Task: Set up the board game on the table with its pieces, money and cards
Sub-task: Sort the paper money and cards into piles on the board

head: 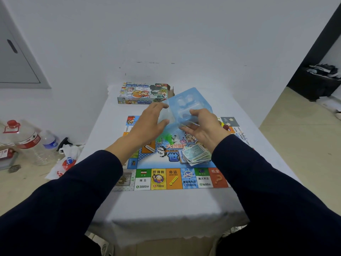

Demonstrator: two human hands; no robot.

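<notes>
The colourful game board lies unfolded on the white-covered table. A loose pile of paper money sits on the board's middle right. Above the board, both hands hold a translucent blue plastic tray, tilted up. My left hand grips its left edge with fingers and thumb. My right hand pinches its lower right part. A small red piece shows just beyond my right hand. The game box lies at the table's far end, its right flap open.
On the floor at the left stand a large water jug, a small bottle and a white plastic bag. A dark bin stands at the far right. The wall runs close behind the table.
</notes>
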